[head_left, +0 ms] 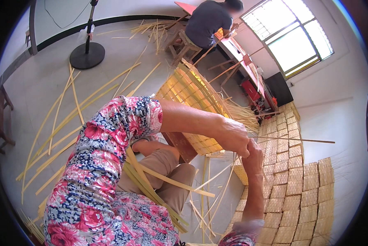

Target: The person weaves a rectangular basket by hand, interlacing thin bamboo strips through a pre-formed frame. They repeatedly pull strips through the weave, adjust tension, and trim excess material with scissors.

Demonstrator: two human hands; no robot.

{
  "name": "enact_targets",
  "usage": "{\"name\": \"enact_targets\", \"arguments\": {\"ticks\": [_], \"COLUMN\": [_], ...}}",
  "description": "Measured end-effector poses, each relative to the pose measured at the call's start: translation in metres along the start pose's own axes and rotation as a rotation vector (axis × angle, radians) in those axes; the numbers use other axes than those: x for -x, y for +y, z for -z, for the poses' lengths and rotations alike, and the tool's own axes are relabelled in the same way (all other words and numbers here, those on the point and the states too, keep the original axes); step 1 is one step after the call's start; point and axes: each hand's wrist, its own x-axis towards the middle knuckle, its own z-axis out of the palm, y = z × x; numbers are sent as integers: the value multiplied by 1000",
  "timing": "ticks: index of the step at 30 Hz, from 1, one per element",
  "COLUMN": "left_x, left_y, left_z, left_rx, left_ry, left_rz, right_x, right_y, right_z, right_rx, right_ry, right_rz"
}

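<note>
Both hands are raised close together at the right of the head view. My left hand (232, 133) is closed, its arm stretched across a yellow woven bamboo basket (184, 88). Just below and touching it, my right hand (253, 158) is closed too, fingers pinched. A thin bamboo strip (301, 140) runs from between the hands out to the right; the fingers hide where it is gripped. Loose strips hang below the hands. Across my lap lies a bundle of flat green-yellow bamboo strips (145, 182).
Stacks of woven bamboo pieces (288, 188) line the right wall. Long strips (75, 106) are scattered over the floor on the left. A stand with a round black base (87, 55) is at the back. Another person (208, 24) sits at a long bench (243, 57) by the window.
</note>
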Motion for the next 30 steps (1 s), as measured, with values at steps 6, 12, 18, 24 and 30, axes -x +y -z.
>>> {"name": "enact_targets", "arguments": {"ticks": [6, 12, 18, 24, 30], "left_x": [-9, -26, 83, 129, 112], "left_y": [-18, -55, -56, -42, -53], "left_z": [8, 91, 200, 36, -28], "left_rx": [23, -20, -345, -580, -417], "left_ry": [-7, 434, 1446, 671, 536], "left_rz": [41, 362, 528, 511, 783], "right_x": [-13, -7, 43, 65, 15], "right_y": [9, 43, 41, 28, 31], "right_z": [-6, -1, -22, -62, -74], "right_rx": [37, -88, -244, -1308, -1878], "right_ry": [-22, -1, 583, 498, 535], "right_rz": [156, 50, -192, -682, -471]}}
